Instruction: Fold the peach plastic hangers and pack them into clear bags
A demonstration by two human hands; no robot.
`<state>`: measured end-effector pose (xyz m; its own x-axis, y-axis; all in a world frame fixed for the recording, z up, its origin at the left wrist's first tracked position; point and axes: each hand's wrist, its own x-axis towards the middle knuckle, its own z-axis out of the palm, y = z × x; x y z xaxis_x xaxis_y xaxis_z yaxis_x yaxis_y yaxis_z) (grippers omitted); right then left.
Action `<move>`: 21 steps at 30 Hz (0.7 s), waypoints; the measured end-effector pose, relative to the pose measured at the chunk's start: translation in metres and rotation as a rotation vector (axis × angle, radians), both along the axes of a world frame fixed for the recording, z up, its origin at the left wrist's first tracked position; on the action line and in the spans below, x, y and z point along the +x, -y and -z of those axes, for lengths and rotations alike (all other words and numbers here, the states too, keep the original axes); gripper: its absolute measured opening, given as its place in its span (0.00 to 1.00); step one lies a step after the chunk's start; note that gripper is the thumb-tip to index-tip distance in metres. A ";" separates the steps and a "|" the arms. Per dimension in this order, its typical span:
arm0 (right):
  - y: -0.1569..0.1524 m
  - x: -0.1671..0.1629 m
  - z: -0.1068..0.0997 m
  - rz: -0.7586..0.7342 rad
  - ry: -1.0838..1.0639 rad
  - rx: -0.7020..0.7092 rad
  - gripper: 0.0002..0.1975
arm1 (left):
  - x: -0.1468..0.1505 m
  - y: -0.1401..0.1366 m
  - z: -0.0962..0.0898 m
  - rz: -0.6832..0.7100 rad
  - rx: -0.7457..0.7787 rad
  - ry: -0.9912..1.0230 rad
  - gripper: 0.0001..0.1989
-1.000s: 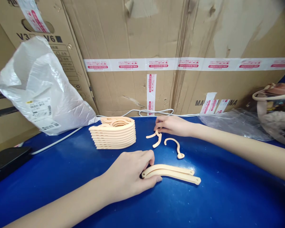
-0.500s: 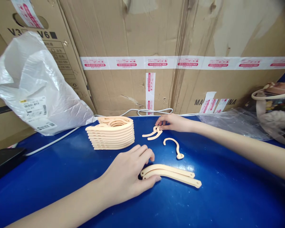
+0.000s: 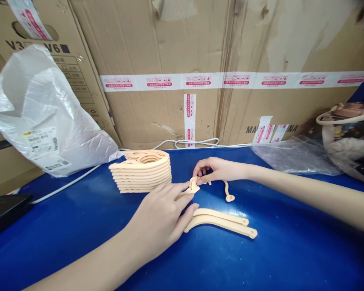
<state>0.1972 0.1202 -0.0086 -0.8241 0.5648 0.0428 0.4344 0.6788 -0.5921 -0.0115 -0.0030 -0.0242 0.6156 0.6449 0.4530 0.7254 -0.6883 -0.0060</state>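
Note:
My right hand [image 3: 214, 169] pinches a pair of small cream curved hanger pieces [image 3: 194, 185] between thumb and fingers, low over the blue table. My left hand [image 3: 166, 212] reaches to the same pieces with its fingers stretched out and touching them, the thumb apart; it hides part of their curved ends. Two longer cream hanger arms [image 3: 224, 223] lie side by side just right of my left thumb. Behind them rests a cream hanger hook [image 3: 229, 197], its curved top partly hidden by my right hand. A neat stack of folded cream hangers [image 3: 141, 176] stands beyond my left hand.
A white plastic parcel bag [image 3: 45, 121] leans at the left, by a black flat object [image 3: 7, 214]. Large cardboard boxes [image 3: 157, 117] wall off the back of the blue table [image 3: 276, 250]. A white cable [image 3: 197, 142] runs along there. Clear plastic [image 3: 291, 155] and a bag [image 3: 348, 141] lie right.
My right hand has brought the small curved pieces nearer and to the left. My left hand has moved off the long arms' ends onto these pieces.

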 end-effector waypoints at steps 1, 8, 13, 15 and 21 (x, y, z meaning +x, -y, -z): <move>0.002 0.000 -0.001 0.009 0.000 0.004 0.17 | 0.000 0.000 -0.001 -0.017 -0.003 -0.024 0.17; 0.026 0.024 -0.006 0.193 -0.007 0.219 0.16 | -0.002 -0.003 -0.001 -0.051 -0.081 -0.084 0.19; 0.058 0.051 0.001 0.264 0.061 0.391 0.15 | -0.003 -0.009 0.000 -0.027 -0.131 -0.091 0.21; 0.066 0.055 0.006 0.279 0.064 0.403 0.14 | -0.003 -0.010 -0.001 -0.018 -0.164 -0.091 0.22; 0.070 0.058 0.014 0.278 0.029 0.381 0.16 | -0.006 -0.009 -0.001 0.012 -0.232 -0.093 0.23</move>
